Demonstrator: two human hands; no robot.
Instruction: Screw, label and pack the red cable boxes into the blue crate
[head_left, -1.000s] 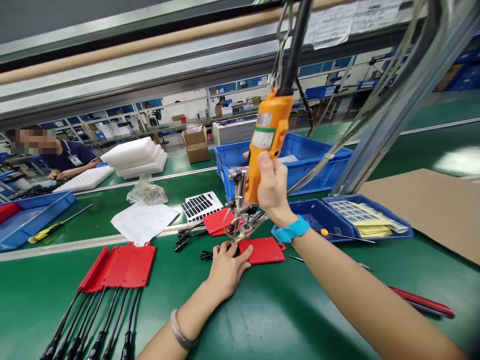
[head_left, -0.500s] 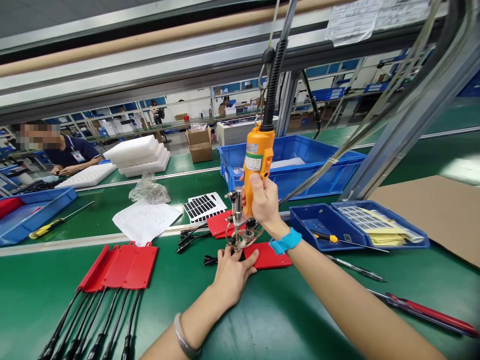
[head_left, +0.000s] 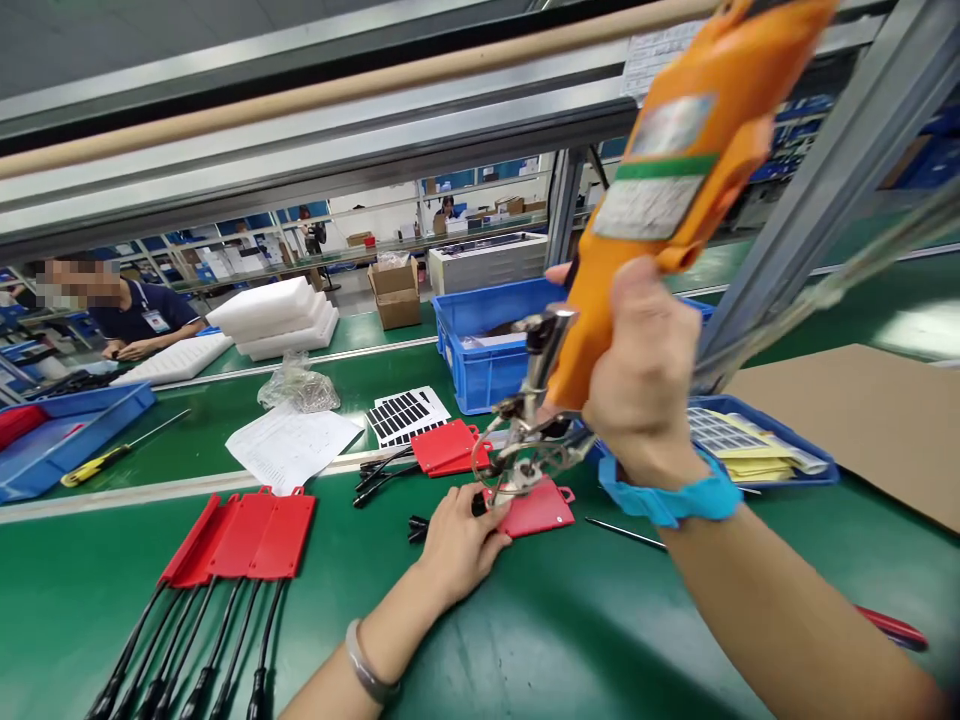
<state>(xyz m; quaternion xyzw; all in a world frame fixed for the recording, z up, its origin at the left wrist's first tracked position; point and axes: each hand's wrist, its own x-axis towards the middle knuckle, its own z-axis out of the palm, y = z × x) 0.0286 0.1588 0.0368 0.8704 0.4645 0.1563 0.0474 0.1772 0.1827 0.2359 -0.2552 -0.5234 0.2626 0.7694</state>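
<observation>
My right hand (head_left: 646, 365) is wrapped round an orange electric screwdriver (head_left: 637, 215), raised close to the camera and leaning to the right, slightly blurred. Its metal tip and wire guide (head_left: 529, 450) hang over a flat red plastic case (head_left: 541, 510) on the green bench. At the left end of that case, my left hand (head_left: 459, 545) grips it with bent fingers and thumb; a black cable end (head_left: 417, 528) sticks out beside the fingers. Behind lie other red cases (head_left: 446, 447) with black cables. More red cases (head_left: 255, 535) with black cables rest at left.
Blue bins (head_left: 480, 370) stand behind my hands, and one with label sheets (head_left: 750, 450) is at right. Label sheets (head_left: 409, 412), white paper (head_left: 292, 440) and a yellow screwdriver (head_left: 101, 465) lie farther left. A metal post (head_left: 817, 210) rises at right. A co-worker (head_left: 146, 310) sits across.
My right hand has lifted the electric screwdriver up, right and nearer the camera, tilting it from near upright. The tip has left the spot by my left fingers. My left hand has barely moved.
</observation>
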